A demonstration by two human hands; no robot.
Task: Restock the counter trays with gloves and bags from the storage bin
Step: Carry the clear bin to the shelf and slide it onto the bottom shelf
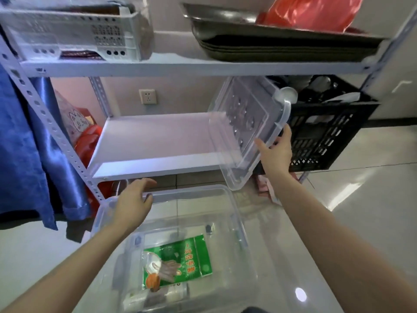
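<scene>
A clear plastic storage bin (234, 213) stands on the floor in front of the shelf rack, uncovered. Inside it lies a green pack of disposable gloves (180, 258), with white rolled bags (144, 299) beneath and beside it. My left hand (133, 202) rests on the bin's far left rim, fingers curled over the edge. My right hand (274, 152) grips the edge of the bin's clear lid (248, 123), which is tilted up against the middle shelf beside the black crate.
A white metal rack holds a bare middle shelf (158, 141), a black crate (327, 132) at right, a white basket (67, 32) and stacked dark trays (282, 41) with a red bag on top. Blue cloth (27, 143) hangs at left. Glossy tiled floor lies to the right.
</scene>
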